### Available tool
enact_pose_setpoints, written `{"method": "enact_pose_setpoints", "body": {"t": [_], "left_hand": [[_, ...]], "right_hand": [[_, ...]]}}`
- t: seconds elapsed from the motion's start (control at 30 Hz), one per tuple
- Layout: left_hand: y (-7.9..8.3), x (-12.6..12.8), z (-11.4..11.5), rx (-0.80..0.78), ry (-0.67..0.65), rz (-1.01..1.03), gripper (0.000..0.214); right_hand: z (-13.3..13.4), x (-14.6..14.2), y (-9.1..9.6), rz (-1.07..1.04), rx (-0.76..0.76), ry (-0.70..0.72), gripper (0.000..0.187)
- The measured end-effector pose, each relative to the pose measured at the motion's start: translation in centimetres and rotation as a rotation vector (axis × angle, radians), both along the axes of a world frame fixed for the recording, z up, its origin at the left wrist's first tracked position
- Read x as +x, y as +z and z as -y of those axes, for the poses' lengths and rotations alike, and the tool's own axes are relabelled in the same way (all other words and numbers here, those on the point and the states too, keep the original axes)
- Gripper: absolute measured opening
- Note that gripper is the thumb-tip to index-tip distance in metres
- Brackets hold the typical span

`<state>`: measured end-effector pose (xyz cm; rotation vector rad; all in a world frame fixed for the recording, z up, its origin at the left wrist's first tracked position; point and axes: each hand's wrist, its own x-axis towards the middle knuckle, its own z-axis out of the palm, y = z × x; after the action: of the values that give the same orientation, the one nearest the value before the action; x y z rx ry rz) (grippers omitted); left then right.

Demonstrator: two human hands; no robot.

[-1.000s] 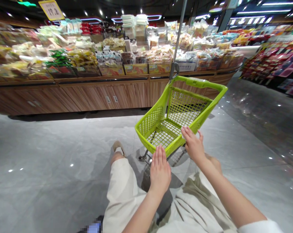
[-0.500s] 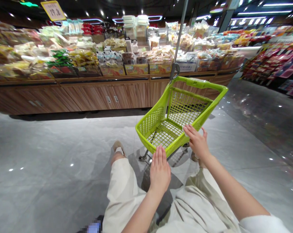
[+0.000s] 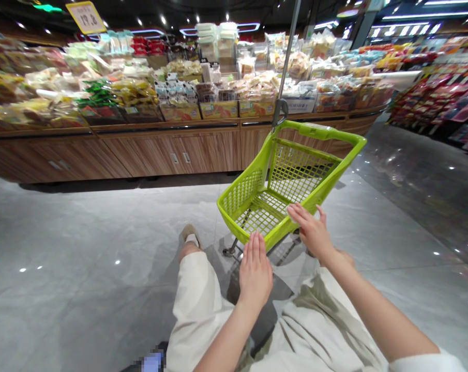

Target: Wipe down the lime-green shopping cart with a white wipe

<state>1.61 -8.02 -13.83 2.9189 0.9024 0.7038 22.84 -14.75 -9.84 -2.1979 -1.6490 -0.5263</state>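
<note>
A lime-green plastic shopping basket (image 3: 253,191) on wheels stands tilted on the floor in front of me, with nothing in it. My left hand (image 3: 255,271) lies flat against the outside of its near wall, fingers straight and together, holding nothing. My right hand (image 3: 313,232) rests on the basket's near right rim with its thumb apart. Its fingers press a small white cloth (image 3: 291,213) onto the rim. A grey metal handle pole (image 3: 286,62) rises from the basket's far corner. My legs in pale trousers (image 3: 197,305) are folded below.
A long wooden display counter (image 3: 171,150) piled with packaged foods runs across the back, under a yellow price sign (image 3: 85,16). More shelves (image 3: 431,88) line an aisle at the right. Glossy grey floor tiles (image 3: 82,258) surround me.
My right hand slid a little to the right along the rim, then back left with the cloth. The left hand and basket have hardly moved.
</note>
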Motion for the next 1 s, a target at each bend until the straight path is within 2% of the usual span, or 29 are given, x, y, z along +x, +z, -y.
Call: {"method": "enact_pose_setpoints", "body": {"t": [0.07, 0.17, 0.3, 0.37, 0.47, 0.6, 0.67, 0.73, 0.8, 0.9, 0.97, 1.0], "left_hand": [[0.1, 0.1, 0.1, -0.002, 0.007, -0.001, 0.068], [0.1, 0.3, 0.4, -0.003, 0.016, 0.004, 0.069], [-0.1, 0.3, 0.4, -0.007, 0.02, 0.008, 0.07], [-0.1, 0.2, 0.2, -0.008, 0.015, 0.007, 0.071], [0.0, 0.0, 0.0, -0.008, 0.0, 0.007, 0.07], [0.1, 0.0, 0.1, -0.009, -0.002, 0.019, 0.071], [0.1, 0.1, 0.3, -0.012, 0.008, 0.029, 0.073], [0.1, 0.3, 0.4, -0.017, 0.015, 0.036, 0.074], [0.0, 0.3, 0.5, -0.021, 0.015, 0.031, 0.073], [-0.1, 0.2, 0.4, -0.012, 0.009, 0.012, 0.072], [-0.2, 0.0, 0.2, -0.001, 0.008, 0.004, 0.073], [-0.3, -0.1, 0.2, 0.003, 0.009, 0.0, 0.073]], "right_hand": [[-0.3, 1.2, 0.2, 0.008, 0.035, -0.1, 0.077], [-0.8, -1.5, -0.2, 0.007, 0.059, -0.126, 0.074], [-0.7, -7.9, -0.9, -0.025, 0.004, 0.088, 0.071], [-0.4, -8.7, -0.9, -0.029, -0.044, 0.207, 0.073], [0.0, -5.5, -0.5, -0.012, -0.071, 0.25, 0.078], [-0.1, 1.1, 0.1, -0.017, 0.002, 0.002, 0.075], [-0.4, 2.2, 0.0, -0.021, 0.038, -0.079, 0.073], [-0.7, 1.0, -0.3, -0.028, 0.066, -0.112, 0.073], [-0.8, -2.0, -0.7, -0.047, 0.083, -0.106, 0.075], [-0.5, -7.2, -1.1, -0.07, 0.037, 0.049, 0.077], [-0.2, -8.9, -1.2, -0.076, -0.019, 0.183, 0.078], [0.0, -8.9, -1.1, -0.077, -0.042, 0.228, 0.079]]}}
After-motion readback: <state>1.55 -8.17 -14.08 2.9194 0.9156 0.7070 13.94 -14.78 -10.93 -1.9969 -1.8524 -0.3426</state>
